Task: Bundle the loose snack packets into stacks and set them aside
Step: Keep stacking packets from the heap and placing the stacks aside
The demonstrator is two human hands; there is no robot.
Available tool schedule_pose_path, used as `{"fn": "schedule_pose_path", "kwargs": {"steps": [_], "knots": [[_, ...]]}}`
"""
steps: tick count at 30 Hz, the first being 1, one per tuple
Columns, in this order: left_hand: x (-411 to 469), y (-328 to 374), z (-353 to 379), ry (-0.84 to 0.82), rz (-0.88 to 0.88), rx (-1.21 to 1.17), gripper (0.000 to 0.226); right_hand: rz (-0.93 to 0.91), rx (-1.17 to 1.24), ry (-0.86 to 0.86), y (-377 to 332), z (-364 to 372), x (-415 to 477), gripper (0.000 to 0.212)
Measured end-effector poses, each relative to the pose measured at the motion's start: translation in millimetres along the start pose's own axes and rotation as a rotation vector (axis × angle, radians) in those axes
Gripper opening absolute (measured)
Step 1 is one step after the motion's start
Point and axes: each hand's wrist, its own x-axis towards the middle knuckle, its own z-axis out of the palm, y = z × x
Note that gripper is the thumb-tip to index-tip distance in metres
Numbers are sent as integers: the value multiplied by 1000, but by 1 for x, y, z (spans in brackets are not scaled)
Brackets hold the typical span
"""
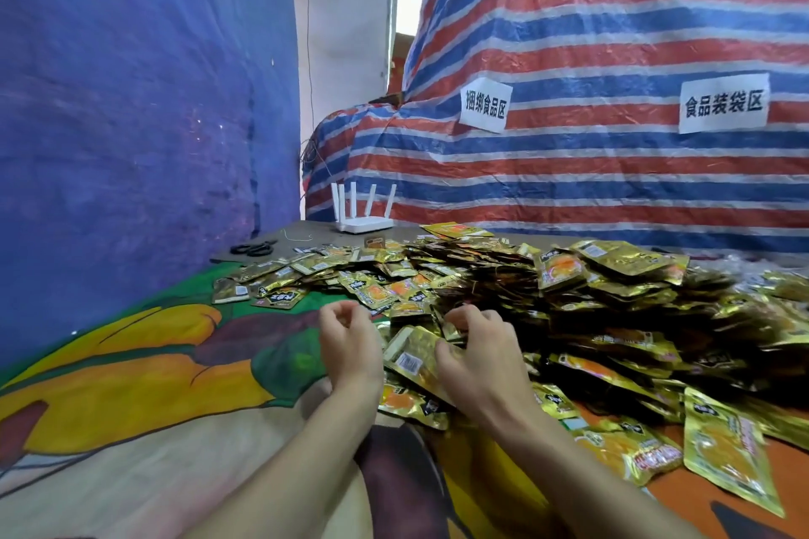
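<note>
**A:** Striped plastic, red, blue and white: one big tarp (613, 35) fills the whole back right. What's beside it?

**B:** One plain blue sheet (131, 101), hanging down the left side. Under both runs a table with one printed cloth (131, 363) in yellow, green and orange.

**A:** And the gold stuff?

**B:** That's the heap of snack packets (569, 302), one loose heap spread over the right half of the table from the far edge to the near one. There are far too many to count, and they overlap every which way. No tidy stacks anywhere that I can see.

**A:** Smaller items, please.

**B:** Two white paper signs on the tarp, one towards the middle (483, 105) and one further right (723, 103). One white router (365, 223) sits at the far edge of the table with four aerials standing up. One pair of black scissors (255, 249) lies flat, left of the router and just clear of the packets.

**A:** Now the hands. Both in shot?

**B:** Both, bare forearms reaching in from the bottom. The left hand (350, 341) hovers over the cloth at the heap's near-left edge, its fingers curled in towards the thumb. I can't tell whether it has anything pinched.

**A:** And the right?

**B:** The right hand (481, 359) is on the heap itself. It holds a single packet (409, 357), tilted up between the two hands with its barcode side showing. The thumb (443, 349) is pressed on the packet's face and the other fingers are hooked over its far edge.
</note>
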Motion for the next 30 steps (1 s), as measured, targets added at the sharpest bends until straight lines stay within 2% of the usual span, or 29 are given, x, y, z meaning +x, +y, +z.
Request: {"fn": "schedule_pose_path", "kwargs": {"steps": [2, 5, 9, 12, 17, 20, 22, 24, 25, 27, 30], "knots": [[21, 9, 5, -30, -13, 41, 12, -77, 69, -45, -16, -3, 9, 36], [67, 18, 6, -110, 60, 191, 12, -170, 65, -99, -40, -3, 34, 33], [139, 11, -9, -253, 146, 622, 13, -197, -53, -189, -61, 17, 80, 38], [190, -3, -27, -334, 125, 921, 13, -149, -124, -299, -67, 50, 117, 42], [242, -30, -41, -284, 200, 1374, 58, -77, -317, -455, -62, 118, 163, 47], [263, -47, -33, -319, 259, 1427, 69, 37, -402, -530, -53, 148, 184, 56], [275, -54, -25, -342, 300, 1403, 74, 151, -424, -582, -46, 162, 195, 66], [285, -56, -14, -350, 351, 1345, 81, 187, -473, -615, -41, 172, 203, 70], [289, -56, -6, -360, 359, 1314, 84, 167, -497, -618, -39, 174, 205, 68], [296, -55, 6, -396, 349, 1307, 87, 67, -504, -573, -37, 176, 206, 48], [302, -58, 14, -472, 340, 1358, 67, -161, -526, -474, -43, 169, 200, 26]]}}
